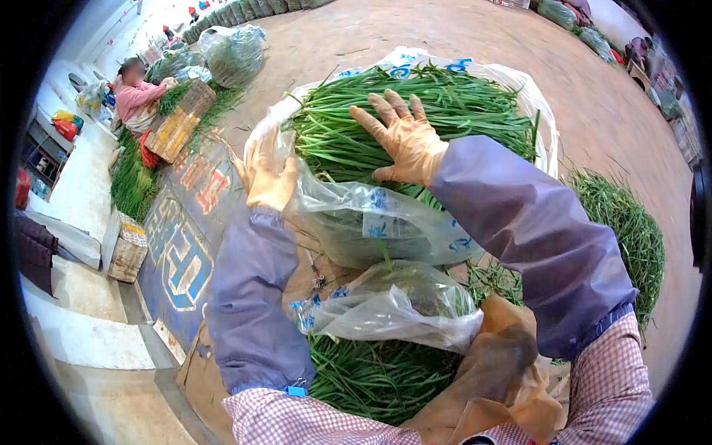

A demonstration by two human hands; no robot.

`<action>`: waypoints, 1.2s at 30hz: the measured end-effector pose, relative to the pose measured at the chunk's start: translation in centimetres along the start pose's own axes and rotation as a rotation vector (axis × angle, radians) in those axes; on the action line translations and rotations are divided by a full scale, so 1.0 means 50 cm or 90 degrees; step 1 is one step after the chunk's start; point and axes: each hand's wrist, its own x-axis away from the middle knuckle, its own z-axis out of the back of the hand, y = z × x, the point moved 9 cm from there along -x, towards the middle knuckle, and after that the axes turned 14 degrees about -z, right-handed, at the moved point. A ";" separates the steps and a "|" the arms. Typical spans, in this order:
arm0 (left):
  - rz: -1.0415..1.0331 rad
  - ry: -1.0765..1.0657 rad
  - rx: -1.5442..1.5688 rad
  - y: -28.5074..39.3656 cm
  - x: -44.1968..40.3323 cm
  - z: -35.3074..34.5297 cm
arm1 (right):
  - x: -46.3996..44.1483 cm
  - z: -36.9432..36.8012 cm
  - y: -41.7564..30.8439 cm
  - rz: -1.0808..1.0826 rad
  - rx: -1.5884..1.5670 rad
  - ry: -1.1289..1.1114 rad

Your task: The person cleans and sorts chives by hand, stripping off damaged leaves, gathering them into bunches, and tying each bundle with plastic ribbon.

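Observation:
A large clear plastic bag [334, 211] with blue print stands open, filled with long, flat-leaved greens [460, 104] that look like garlic chives. My right hand [406, 141], in a pale orange glove, lies on top of the greens with its fingers spread. At the bag's left rim, my gloved left hand [268, 174] rests against the plastic, fingers stretched out and pointing away from me. Nearer my body is a second plastic bag [400, 315], partly folded back, with more greens [378, 371] showing below it.
Loose greens [619, 233] are heaped on the floor at right. On the left, a person [137, 96] in pink sits by a crate [180, 122] and greens. A filled bag [231, 55] stands behind. A worn crate [127, 248] is by the left ledge.

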 end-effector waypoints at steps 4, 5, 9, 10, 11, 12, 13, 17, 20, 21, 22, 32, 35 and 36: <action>0.059 0.005 0.087 -0.045 0.061 -0.043 | -0.085 -0.010 0.033 -0.020 0.012 -0.007; 0.081 -0.006 0.098 -0.059 0.079 -0.060 | -0.098 -0.017 0.047 -0.030 -0.003 -0.052; 0.152 -0.020 0.174 -0.096 0.124 -0.100 | -0.104 -0.038 0.064 -0.038 -0.054 -0.149; 0.168 -0.032 0.184 -0.097 0.129 -0.102 | -0.103 -0.041 0.065 -0.030 -0.040 -0.135; 0.182 -0.046 0.194 -0.100 0.136 -0.104 | -0.101 -0.046 0.065 -0.024 -0.028 -0.122; 0.166 -0.035 0.200 -0.097 0.139 -0.099 | -0.112 -0.038 0.077 -0.062 -0.045 -0.149; 0.150 -0.023 0.208 -0.093 0.140 -0.095 | -0.114 -0.035 0.085 -0.085 -0.074 -0.188; 0.123 0.037 0.255 -0.068 0.148 -0.064 | -0.125 -0.029 0.072 -0.016 -0.082 -0.098; 0.105 0.154 0.197 -0.006 0.149 0.027 | -0.114 -0.023 0.099 -0.063 -0.258 -0.080; 0.064 0.206 0.162 0.023 0.146 0.065 | -0.108 -0.023 0.114 -0.099 -0.339 -0.092; 0.023 0.258 0.126 0.053 0.142 0.102 | -0.107 -0.025 0.128 -0.074 -0.433 -0.061; -0.047 -0.020 0.413 0.280 0.050 0.056 | -0.011 0.040 0.245 -0.130 -0.859 0.048; 0.045 0.035 0.518 0.264 -0.002 -0.020 | 0.040 0.058 0.240 -0.082 -0.808 0.144; 0.034 0.060 0.744 0.299 -0.021 -0.019 | 0.054 0.053 0.228 -0.081 -0.787 0.143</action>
